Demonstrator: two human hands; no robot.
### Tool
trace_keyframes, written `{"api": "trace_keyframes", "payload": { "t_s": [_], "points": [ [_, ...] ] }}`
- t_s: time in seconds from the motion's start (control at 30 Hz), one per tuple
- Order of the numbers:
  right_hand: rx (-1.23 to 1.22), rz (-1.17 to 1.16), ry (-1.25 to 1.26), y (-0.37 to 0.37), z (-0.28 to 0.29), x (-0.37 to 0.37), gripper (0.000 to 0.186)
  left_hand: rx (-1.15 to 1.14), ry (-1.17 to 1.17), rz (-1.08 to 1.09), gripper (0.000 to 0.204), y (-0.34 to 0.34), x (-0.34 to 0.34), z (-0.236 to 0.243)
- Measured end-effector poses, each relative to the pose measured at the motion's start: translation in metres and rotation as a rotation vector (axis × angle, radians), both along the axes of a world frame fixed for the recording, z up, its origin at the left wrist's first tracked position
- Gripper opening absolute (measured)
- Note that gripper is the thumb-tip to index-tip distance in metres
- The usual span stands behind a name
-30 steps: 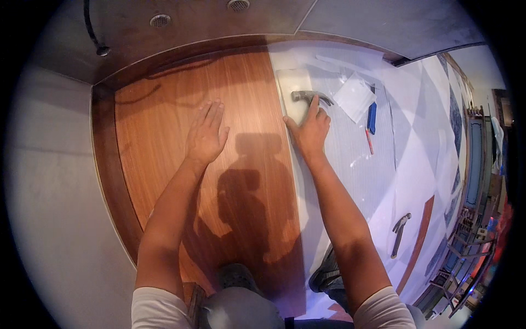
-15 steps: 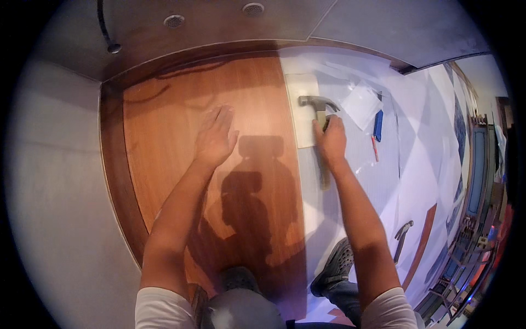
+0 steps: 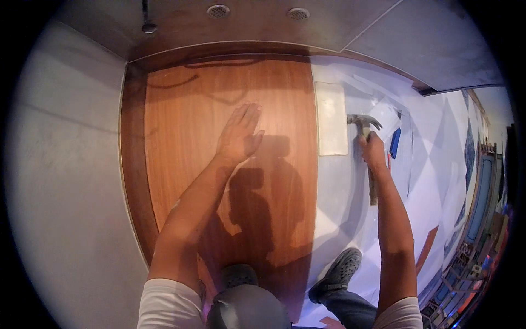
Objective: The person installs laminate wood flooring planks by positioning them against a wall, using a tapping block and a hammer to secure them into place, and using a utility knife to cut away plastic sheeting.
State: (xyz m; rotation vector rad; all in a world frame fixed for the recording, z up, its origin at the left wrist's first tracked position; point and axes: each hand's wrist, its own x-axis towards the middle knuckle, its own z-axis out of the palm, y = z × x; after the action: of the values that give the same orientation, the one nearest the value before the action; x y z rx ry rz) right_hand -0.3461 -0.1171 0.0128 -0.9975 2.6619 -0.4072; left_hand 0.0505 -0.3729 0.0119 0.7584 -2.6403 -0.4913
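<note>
My left hand (image 3: 239,133) rests with its fingers stretched out over the orange-brown wooden board (image 3: 285,98). In my right hand (image 3: 373,152) is a claw hammer (image 3: 364,120), gripped high on its handle just below the metal head. The handle (image 3: 373,189) points back toward me along my forearm. Between the two hands, a cream rectangular block (image 3: 331,119) lies along the board's right edge. The hammer is held to the right of this block, apart from it.
Right of the hammer lie a blue narrow object (image 3: 395,143) and a clear plastic bag (image 3: 388,116). A brown strip (image 3: 427,250) lies farther right. Grey walls (image 3: 71,137) close in the left and far sides. My shoe (image 3: 342,268) stands on the pale floor covering.
My right hand has carried the hammer rightward off the cream block. My left hand stays flat on the board. The view has shifted, and the second hammer at lower right no longer shows.
</note>
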Motion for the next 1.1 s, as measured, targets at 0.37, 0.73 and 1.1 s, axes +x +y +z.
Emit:
{"api": "trace_keyframes", "payload": {
  "t_s": [0.37,0.73,1.1],
  "points": [
    [-0.07,-0.059,-0.188,-0.025,0.027,0.023,0.029,-0.022,-0.01,-0.012,0.065,0.0,0.004,0.0],
    [-0.037,-0.085,-0.276,-0.034,0.043,0.036,0.035,0.027,-0.032,0.006,0.068,-0.002,0.007,-0.003],
    [-0.263,0.171,0.412,-0.057,0.029,0.103,0.052,0.017,-0.126,0.002,0.068,-0.004,0.003,-0.007]
  ]
}}
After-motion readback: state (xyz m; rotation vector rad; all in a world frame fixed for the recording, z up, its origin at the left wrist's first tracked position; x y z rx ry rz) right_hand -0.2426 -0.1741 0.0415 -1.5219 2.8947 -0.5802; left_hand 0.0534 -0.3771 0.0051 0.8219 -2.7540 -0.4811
